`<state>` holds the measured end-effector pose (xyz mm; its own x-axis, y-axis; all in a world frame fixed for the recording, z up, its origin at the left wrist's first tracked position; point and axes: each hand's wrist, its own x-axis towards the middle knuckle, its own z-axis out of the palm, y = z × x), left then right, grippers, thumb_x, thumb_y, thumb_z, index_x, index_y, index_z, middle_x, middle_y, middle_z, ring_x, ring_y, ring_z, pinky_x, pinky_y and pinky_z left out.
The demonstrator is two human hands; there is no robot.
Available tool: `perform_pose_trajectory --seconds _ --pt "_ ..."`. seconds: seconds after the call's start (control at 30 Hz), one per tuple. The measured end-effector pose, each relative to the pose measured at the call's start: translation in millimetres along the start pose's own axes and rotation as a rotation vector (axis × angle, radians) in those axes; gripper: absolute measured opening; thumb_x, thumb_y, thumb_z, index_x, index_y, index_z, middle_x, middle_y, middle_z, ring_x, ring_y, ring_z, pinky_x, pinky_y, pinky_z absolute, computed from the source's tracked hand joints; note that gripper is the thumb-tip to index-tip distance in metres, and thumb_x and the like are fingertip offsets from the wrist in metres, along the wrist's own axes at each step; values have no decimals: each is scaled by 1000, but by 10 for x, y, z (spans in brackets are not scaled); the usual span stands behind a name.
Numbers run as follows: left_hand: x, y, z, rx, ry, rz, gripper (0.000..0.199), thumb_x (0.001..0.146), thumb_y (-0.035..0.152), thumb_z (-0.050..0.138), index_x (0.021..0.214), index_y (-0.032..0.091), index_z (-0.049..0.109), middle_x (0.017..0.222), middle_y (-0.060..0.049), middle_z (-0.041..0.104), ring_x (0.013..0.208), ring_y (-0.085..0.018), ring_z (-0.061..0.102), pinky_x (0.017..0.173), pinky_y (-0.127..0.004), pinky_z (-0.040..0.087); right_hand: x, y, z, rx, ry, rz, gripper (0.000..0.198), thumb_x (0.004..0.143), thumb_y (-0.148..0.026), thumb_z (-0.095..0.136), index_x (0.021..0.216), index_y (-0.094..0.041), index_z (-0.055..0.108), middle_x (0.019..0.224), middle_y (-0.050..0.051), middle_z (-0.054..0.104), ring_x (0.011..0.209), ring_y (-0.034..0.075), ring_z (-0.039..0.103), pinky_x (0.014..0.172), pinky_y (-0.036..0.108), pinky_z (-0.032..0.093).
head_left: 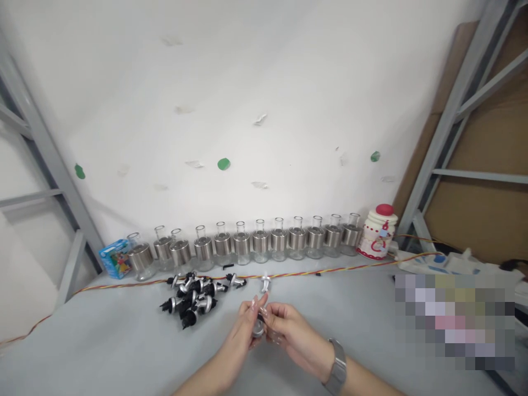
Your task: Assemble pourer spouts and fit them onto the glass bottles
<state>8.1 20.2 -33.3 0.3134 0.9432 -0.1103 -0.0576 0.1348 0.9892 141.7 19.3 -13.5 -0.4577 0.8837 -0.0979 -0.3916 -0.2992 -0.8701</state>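
My left hand (246, 325) and my right hand (289, 330) meet low in the middle, over the grey table. Between them they grip a silver-and-black bottle pourer (258, 329), closed round it from both sides, so my fingers cover much of it. Just beyond my fingertips a bare silver spout (265, 283) stands on the tabletop. To the left lies a heap of several black-and-silver bottle pourers (193, 297), and one loose pourer (236, 280) rests slightly apart from it.
Several glass bottles (260, 240) with metal sleeves line the wall. A blue box (115, 258) flanks the row's left end, a white-and-red jar (377, 234) its right. A twisted cable (289, 275) crosses the table (103, 341). White equipment (449, 264) sits at right.
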Motion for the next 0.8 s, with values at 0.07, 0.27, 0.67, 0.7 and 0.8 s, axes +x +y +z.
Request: perform_pose_trajectory --seconds 0.07,0.27,0.67,0.7,0.8 --pt "41 -42 -5 0 26 -37 67 72 67 33 122 24 45 101 -4 48 64 -11 42 50 -21 31 -3 -8 9 -4 -10 1 40 55 -48 72 59 -15 50 51 -5 43 47 6 32 51 22 23" --pt "71 -78 -13 13 26 -30 65 72 67 34 121 25 47 103 -4 45 65 -11 43 49 -21 31 1 -3 23 -34 -14 -12 44 54 -54 70 60 -15 49 54 -4 43 48 7 34 52 23 24" --pt "-185 170 33 64 -17 94 55 78 57 34 124 28 42 102 -3 43 86 -17 44 72 -27 39 5 51 49 -31 21 -75 43 59 -53 67 60 -17 44 47 -8 32 46 6 22 49 23 18" --pt "-193 177 40 74 -15 97 54 79 56 35 125 28 41 102 -3 43 85 -17 44 71 -27 40 2 48 49 -33 18 -72 44 58 -54 67 60 -17 45 48 -8 33 46 6 23 49 23 18" --pt "-200 195 50 87 -21 87 54 79 54 37 125 27 41 100 -3 44 82 -16 44 70 -28 40 -2 44 45 -51 7 -66 45 58 -56 67 60 -16 45 51 -6 36 47 6 25 49 23 19"
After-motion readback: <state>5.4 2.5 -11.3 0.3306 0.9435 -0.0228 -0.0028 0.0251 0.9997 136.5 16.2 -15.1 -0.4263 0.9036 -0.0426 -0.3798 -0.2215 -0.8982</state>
